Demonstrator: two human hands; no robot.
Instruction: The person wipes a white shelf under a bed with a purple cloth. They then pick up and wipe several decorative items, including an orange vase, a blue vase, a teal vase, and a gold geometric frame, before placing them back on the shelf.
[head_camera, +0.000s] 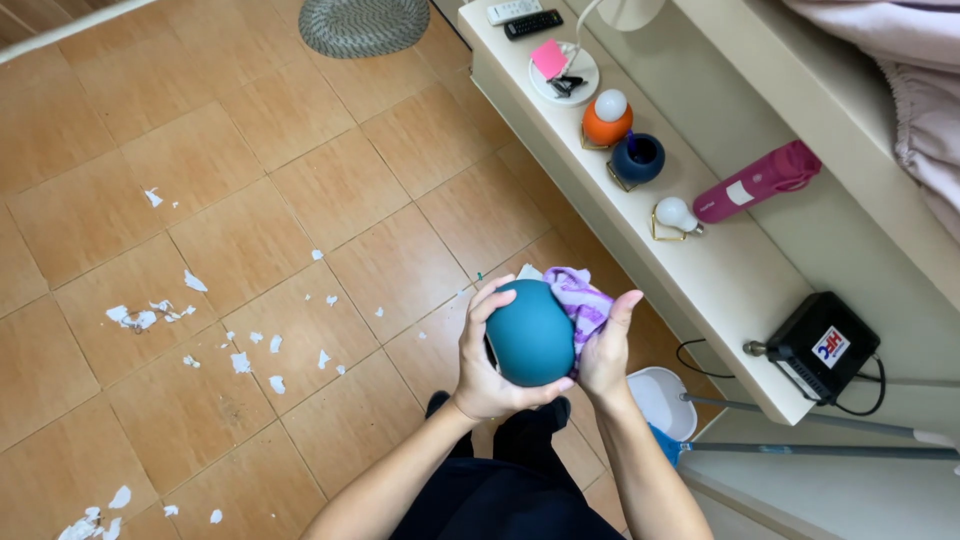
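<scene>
A round teal ball-shaped shade is held in front of me above the tiled floor. My left hand cups its left side and underside. My right hand presses a purple cloth against its right side. On the cream shelf to the right stand an orange round lamp with a white bulb, a dark blue round lamp, and a bare bulb on a gold wire stand.
A pink bottle lies on the shelf, with a black box and cable nearer me. Two remotes and a white dish with a pink note sit at the far end. White scraps litter the floor. A dustpan stands below.
</scene>
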